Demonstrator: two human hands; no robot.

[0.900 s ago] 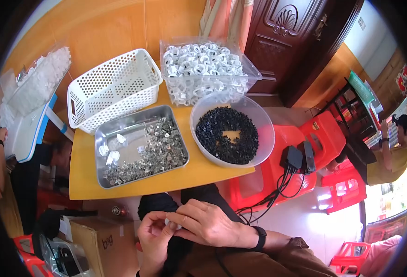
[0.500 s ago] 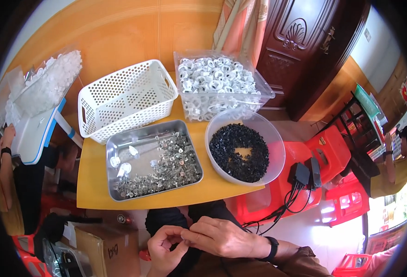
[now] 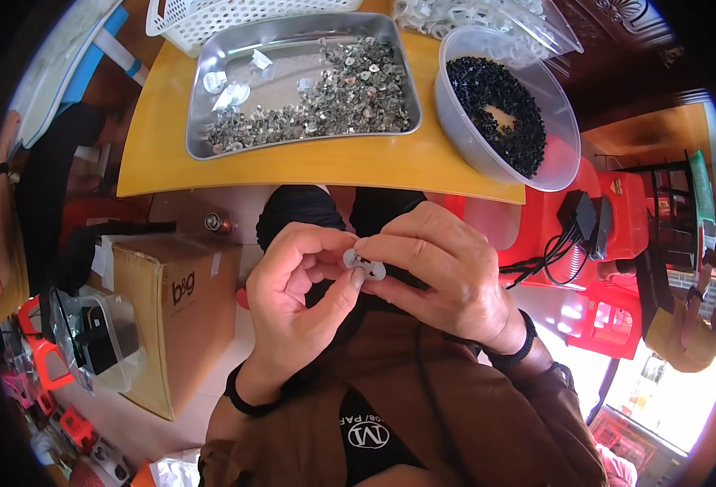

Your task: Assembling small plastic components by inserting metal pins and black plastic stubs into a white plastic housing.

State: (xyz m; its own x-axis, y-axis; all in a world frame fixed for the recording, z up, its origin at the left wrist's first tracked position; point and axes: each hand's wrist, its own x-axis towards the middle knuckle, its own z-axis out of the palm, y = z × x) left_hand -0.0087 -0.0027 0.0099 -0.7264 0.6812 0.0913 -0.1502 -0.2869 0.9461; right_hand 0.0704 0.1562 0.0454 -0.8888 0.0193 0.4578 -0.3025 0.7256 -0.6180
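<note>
1. Two hands meet over the lap, below the tabletop (image 3: 309,166) edge: left hand (image 3: 293,304) & right hand (image 3: 447,280), both pinched shut on one small white plastic part (image 3: 364,266) held between their fingertips.
2. Part looks like two little round discs side by side, w/ a tiny dark bit at the joint; details too small to tell.
3. Handling, my guess: v. light, stiff plastic, smooth so prob. slippery; easy to drop or flick away. Best held by the disc rims w/ thumb + forefinger, not by the flat faces.
4. On the tabletop: steel tray (image 3: 212,138) w/ a heap of small metal pieces (image 3: 334,89) plus a few white discs at its left end.
5. Just right of it: clear round bowl (image 3: 565,154) of small black pieces (image 3: 496,114).
6. White basket (image 3: 212,16) & clear tub (image 3: 537,20) of whitish parts at the far edge.
7. Cardboard box (image 3: 175,316) on the floor, left of the knees.
</note>
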